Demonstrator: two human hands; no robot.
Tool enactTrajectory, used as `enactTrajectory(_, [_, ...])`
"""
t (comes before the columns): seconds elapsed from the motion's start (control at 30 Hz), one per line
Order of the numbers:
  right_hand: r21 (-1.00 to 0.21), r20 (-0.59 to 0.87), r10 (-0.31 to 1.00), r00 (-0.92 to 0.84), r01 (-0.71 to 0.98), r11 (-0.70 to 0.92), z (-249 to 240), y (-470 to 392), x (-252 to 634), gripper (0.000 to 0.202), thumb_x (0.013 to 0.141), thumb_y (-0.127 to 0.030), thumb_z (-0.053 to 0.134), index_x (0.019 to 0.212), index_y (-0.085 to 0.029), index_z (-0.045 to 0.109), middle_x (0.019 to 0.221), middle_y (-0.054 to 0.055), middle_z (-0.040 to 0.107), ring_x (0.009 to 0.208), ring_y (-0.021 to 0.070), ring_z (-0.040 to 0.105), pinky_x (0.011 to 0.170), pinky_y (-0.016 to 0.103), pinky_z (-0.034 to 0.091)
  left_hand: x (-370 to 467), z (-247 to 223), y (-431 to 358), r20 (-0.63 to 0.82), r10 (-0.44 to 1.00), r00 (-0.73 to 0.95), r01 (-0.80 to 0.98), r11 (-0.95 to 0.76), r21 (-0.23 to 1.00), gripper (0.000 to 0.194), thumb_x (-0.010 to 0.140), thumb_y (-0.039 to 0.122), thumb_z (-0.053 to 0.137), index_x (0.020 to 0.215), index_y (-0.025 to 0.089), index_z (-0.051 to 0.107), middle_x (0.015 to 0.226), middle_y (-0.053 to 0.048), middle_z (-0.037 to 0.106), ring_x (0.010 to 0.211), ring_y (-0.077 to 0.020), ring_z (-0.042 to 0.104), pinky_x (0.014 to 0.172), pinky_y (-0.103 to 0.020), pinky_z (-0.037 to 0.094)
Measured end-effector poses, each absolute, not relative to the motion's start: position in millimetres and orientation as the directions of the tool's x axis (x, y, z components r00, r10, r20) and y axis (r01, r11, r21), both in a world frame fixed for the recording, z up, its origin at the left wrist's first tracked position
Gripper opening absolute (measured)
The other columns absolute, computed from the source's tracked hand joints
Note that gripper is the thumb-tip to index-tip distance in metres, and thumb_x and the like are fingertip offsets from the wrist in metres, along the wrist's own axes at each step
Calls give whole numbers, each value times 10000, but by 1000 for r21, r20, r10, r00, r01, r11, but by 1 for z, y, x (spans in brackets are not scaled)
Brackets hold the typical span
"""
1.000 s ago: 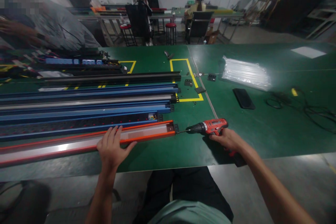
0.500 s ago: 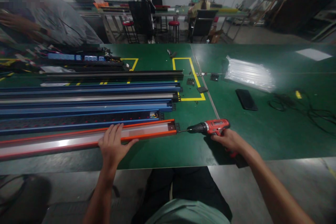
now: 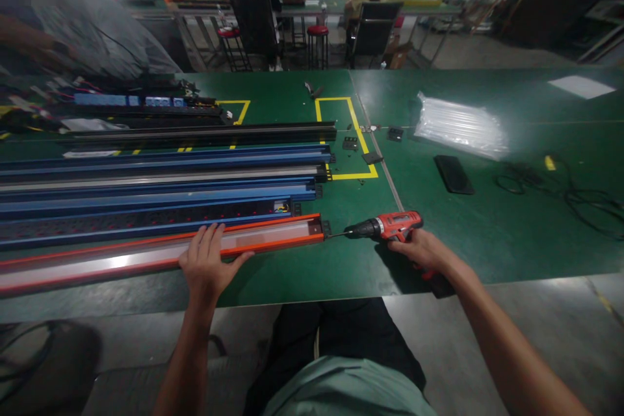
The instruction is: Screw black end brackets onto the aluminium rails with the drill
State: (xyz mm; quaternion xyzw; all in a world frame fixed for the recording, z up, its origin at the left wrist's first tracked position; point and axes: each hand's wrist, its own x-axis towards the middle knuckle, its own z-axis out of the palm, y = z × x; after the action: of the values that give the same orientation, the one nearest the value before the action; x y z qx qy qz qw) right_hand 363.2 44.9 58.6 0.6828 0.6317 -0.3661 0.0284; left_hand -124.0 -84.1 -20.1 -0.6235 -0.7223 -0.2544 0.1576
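Observation:
My right hand (image 3: 423,251) grips a red and black cordless drill (image 3: 400,226) by its handle. The drill's long thin bit points left and meets the black end cap (image 3: 326,229) of an orange metal channel (image 3: 280,244). Whether the tip sits in a screw is too small to tell. My left hand (image 3: 205,263) holds the channel down, fingers over it and thumb along the near edge. Pale strip lines the channel's inside. Just behind it lies a blue channel with a dark insert (image 3: 234,213).
Several blue and black channels (image 3: 253,191) lie parallel behind. Small black caps (image 3: 350,143) sit near yellow tape. To the right are a black phone (image 3: 454,174), a plastic-wrapped bundle (image 3: 461,125) and a cable (image 3: 580,198). A co-worker (image 3: 97,32) stands far left; others sit behind.
The whole view has shifted slightly, so everything appears a little higher and further left. Both hands, the drill and the orange channel keep the same places relative to each other.

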Motion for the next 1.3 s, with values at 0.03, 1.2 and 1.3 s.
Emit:
enactTrajectory(0.03, [-429, -537, 841, -73, 881, -197, 58, 45, 364, 285, 826, -477, 694, 837, -203, 613, 665, 22, 650, 565, 174, 623, 520, 267, 436, -124, -20, -84, 541, 823, -174, 980, 93, 173, 896, 822, 768, 647, 1462, 150, 531, 1428, -240, 607, 1382, -448, 501, 1103, -569, 315])
enactTrajectory(1.2, [-474, -518, 848, -109, 862, -179, 58, 44, 365, 249, 820, -445, 675, 771, -218, 585, 616, -4, 591, 529, 153, 563, 493, 259, 386, -122, -18, -84, 535, 827, -174, 982, 102, 161, 871, 828, 731, 664, 1468, 156, 522, 1423, -229, 616, 1374, -446, 505, 1087, -568, 333])
enactTrajectory(1.3, [-496, -502, 854, -137, 854, -155, 58, 44, 366, 238, 825, -438, 668, 789, -215, 594, 622, -2, 598, 543, 158, 573, 502, 260, 398, -123, -20, -83, 541, 824, -169, 982, 97, 160, 885, 827, 752, 648, 1467, 153, 524, 1419, -231, 618, 1376, -447, 502, 1090, -571, 329])
